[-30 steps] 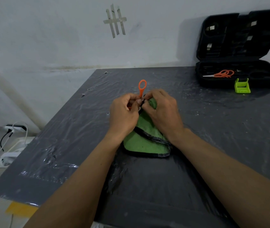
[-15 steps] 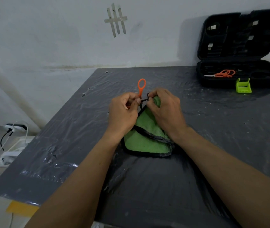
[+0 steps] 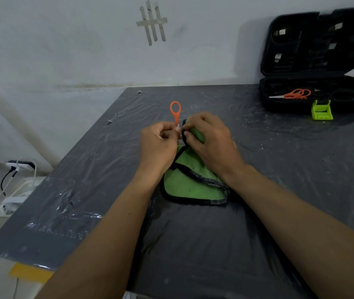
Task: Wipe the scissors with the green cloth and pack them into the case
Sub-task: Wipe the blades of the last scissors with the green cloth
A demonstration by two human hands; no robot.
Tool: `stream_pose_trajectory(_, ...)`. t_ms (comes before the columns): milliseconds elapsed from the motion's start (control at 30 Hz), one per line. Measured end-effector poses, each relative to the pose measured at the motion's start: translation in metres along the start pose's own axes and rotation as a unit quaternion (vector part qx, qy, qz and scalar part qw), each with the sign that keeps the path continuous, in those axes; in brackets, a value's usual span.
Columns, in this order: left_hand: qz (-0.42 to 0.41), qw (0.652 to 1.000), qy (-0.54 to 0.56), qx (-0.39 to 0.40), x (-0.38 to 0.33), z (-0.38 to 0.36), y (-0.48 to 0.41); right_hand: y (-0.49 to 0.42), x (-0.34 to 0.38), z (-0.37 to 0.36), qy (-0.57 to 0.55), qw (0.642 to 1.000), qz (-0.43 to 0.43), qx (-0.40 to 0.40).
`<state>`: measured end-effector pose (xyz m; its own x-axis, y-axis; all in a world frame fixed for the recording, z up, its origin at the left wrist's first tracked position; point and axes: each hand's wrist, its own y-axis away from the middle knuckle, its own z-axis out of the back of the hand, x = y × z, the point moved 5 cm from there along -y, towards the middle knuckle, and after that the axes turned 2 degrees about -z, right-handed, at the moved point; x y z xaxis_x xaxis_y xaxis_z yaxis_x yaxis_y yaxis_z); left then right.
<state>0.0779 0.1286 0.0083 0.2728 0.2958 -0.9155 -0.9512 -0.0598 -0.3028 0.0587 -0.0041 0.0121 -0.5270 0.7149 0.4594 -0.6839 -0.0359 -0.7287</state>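
Observation:
Orange-handled scissors (image 3: 175,112) stand upright at the table's middle, one handle loop sticking up above my fingers. My left hand (image 3: 158,145) pinches the scissors just below that loop. My right hand (image 3: 209,141) grips a bunched corner of the green cloth (image 3: 191,184), a black-edged rag, and presses it against the scissors; the blades are hidden. The rest of the cloth hangs down onto the table. The black case (image 3: 316,98) lies open at the far right with a second pair of orange scissors (image 3: 294,94) inside.
The table (image 3: 279,169) wears a wrinkled grey plastic sheet. A lime-green latch (image 3: 321,110) hangs at the case's front edge, and the raised lid (image 3: 314,42) leans on the wall. A power strip with cables (image 3: 18,167) lies on the floor at the left.
Both hands have risen slightly, lifting the scissors and the cloth corner. The right hand has shifted the cloth along the scissors. The case has not moved.

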Motion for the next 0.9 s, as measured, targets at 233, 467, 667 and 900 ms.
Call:
stream_pose_trajectory(233,-0.011,1.000,-0.009,0.025,0.0002,-0.0015,-0.0009,0.0022,0.0027,0.0014,-0.008,1.000,-0.009,0.003)
stream_pose_trajectory(467,-0.022,0.999,0.003,0.029,-0.0040,-0.0019,-0.0013,0.0028,0.0026,0.0046,-0.010,1.000,-0.021,-0.011)
stream_pose_trajectory(667,-0.025,0.999,0.002,0.038,-0.0039,-0.0013,-0.0018,0.0038,0.0019,0.0056,-0.005,1.000,-0.020,-0.024)
stream_pose_trajectory(900,-0.024,0.999,0.007,0.038,-0.0070,0.0012,-0.0010,0.0037,0.0003,0.0074,0.006,0.999,-0.026,-0.033)
